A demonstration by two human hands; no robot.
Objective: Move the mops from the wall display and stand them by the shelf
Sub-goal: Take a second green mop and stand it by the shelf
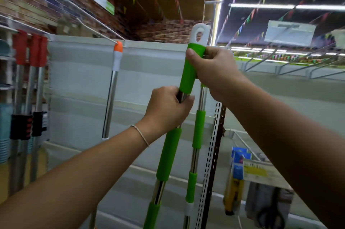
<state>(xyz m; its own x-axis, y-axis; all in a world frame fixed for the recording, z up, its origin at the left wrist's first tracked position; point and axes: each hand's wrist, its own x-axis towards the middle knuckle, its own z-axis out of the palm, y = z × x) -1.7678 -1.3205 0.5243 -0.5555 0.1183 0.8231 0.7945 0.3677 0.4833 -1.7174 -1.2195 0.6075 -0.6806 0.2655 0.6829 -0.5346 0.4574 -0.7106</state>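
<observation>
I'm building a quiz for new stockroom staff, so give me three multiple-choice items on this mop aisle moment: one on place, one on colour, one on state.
1. Where does the right hand grip the held mop?
A. on the top green grip, under the white hanging loop
B. on the bare steel near the bottom
C. on the orange cap

2. What colour tips the mop hanging alone on the wall panel?
A. blue
B. orange
C. black

3. What is the left hand doing?
A. hanging free
B. pressing flat on the wall panel
C. gripping the held mop's steel shaft

Answers: 1 A, its fingers wrap the green grip just below the loop. 2 B, an orange cap tops it. 3 C, its fingers curl round the shaft.
</observation>
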